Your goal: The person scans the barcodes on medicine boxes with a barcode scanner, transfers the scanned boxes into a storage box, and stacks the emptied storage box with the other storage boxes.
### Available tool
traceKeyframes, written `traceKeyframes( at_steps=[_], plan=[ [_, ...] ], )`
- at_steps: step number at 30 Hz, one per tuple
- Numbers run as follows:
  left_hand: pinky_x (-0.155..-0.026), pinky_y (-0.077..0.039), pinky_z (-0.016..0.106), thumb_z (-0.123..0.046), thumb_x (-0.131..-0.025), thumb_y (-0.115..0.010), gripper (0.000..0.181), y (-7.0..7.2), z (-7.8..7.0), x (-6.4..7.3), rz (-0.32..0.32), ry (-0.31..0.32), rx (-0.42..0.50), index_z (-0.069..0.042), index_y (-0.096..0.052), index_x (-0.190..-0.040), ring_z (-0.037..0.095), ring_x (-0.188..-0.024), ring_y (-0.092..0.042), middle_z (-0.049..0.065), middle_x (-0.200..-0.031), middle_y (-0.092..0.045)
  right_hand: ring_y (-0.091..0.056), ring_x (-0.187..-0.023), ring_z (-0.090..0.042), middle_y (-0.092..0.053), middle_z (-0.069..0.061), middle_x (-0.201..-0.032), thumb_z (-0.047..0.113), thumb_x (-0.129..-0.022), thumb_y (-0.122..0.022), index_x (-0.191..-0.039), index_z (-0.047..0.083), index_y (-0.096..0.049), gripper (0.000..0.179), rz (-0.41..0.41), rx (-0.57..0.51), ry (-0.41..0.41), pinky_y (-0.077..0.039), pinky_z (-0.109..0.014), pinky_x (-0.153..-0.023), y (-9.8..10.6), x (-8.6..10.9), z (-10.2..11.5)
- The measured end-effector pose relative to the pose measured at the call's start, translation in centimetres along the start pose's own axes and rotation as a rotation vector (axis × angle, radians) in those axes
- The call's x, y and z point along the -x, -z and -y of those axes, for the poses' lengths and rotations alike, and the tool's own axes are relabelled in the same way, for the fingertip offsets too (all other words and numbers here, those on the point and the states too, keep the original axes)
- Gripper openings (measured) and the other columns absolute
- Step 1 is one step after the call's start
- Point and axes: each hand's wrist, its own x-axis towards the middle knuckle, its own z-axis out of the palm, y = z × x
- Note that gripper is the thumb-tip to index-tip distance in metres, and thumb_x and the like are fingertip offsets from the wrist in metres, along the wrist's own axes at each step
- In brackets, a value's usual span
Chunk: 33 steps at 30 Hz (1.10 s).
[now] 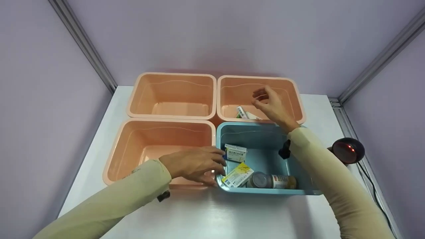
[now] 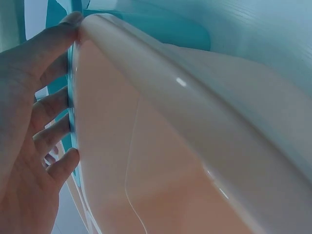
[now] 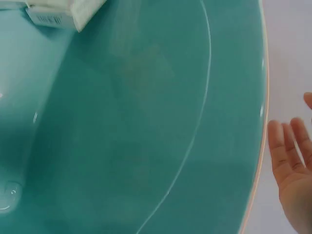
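Note:
My left hand [image 1: 196, 164] rests at the meeting rims of the front-left orange bin [image 1: 111, 159] and the blue bin [image 1: 265, 191]. Its fingertips touch the blue rim in the left wrist view, slightly bent and spread. Over the back-right orange bin [image 1: 295, 96], my right hand [image 1: 273, 105] hangs in the air with loosely bent fingers and nothing between them. Below it lie a white tube-like item [image 1: 242, 113] and a partly hidden white item [image 1: 253, 116]. Inside the blue bin are a white box [image 1: 236, 153], a yellow-and-white box [image 1: 238, 175] and a jar-like container [image 1: 260, 180] beside a labelled bottle [image 1: 283, 182].
Another orange bin [image 1: 172, 117] stands at the back left. A dark scanner-like device [image 1: 348, 150] with a red light and a cable sits right of the blue bin. Pale walls and metal posts [image 1: 88, 46] enclose the white table [image 1: 186, 215].

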Motion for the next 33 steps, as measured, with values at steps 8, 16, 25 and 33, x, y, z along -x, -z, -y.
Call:
traceKeyframes(
  at_steps=[8, 16, 25, 33],
  plan=[
    [-0.136, -0.031, 0.045, -0.048, -0.102, -0.075, 0.046, -0.1, -0.1, 0.0, 0.003, -0.006, 0.003, -0.024, -0.074, -0.141, 0.03, -0.161, -0.041, 0.001, -0.154, -0.066, -0.071, -0.1, -0.026, -0.073, -0.009, -0.118, 0.025, -0.103, -0.077, -0.127, 0.005, -0.068, 0.032, 0.237, -0.05, 0.082, -0.063, -0.026, -0.085, -1.9, 3.2, 1.7],
    [-0.134, -0.035, 0.044, -0.048, -0.102, -0.075, 0.046, -0.3, 0.0, -0.1, -0.003, 0.006, 0.017, -0.026, -0.073, -0.142, 0.028, -0.161, -0.041, -0.001, -0.156, -0.065, -0.07, -0.124, -0.024, -0.073, -0.002, -0.132, 0.034, -0.105, -0.074, -0.133, 0.014, -0.072, 0.034, 0.595, 0.027, -0.012, -0.059, -0.044, -0.109, -3.7, 5.3, 1.1],
    [-0.136, -0.031, 0.043, -0.05, -0.102, -0.075, 0.047, -0.4, 0.1, -0.3, 0.011, 0.02, -0.014, -0.028, -0.072, -0.144, 0.026, -0.163, -0.038, -0.002, -0.158, -0.063, -0.052, -0.147, -0.038, -0.052, -0.014, -0.161, 0.032, -0.101, -0.075, -0.156, 0.014, -0.058, 0.061, 0.87, 0.316, -0.06, -0.044, -0.063, -0.124, -5.9, 6.5, -1.1],
    [-0.134, -0.035, 0.041, -0.05, -0.103, -0.074, 0.045, -0.3, 0.1, -0.5, -0.021, -0.033, -0.073, -0.025, -0.075, -0.14, 0.028, -0.158, -0.046, 0.0, -0.152, -0.067, -0.059, -0.14, -0.035, -0.059, -0.017, -0.154, 0.018, -0.102, -0.076, -0.158, 0.007, -0.054, 0.061, 0.821, 0.385, 0.034, -0.051, -0.058, -0.117, -7.3, 7.1, -2.5]
  ],
)
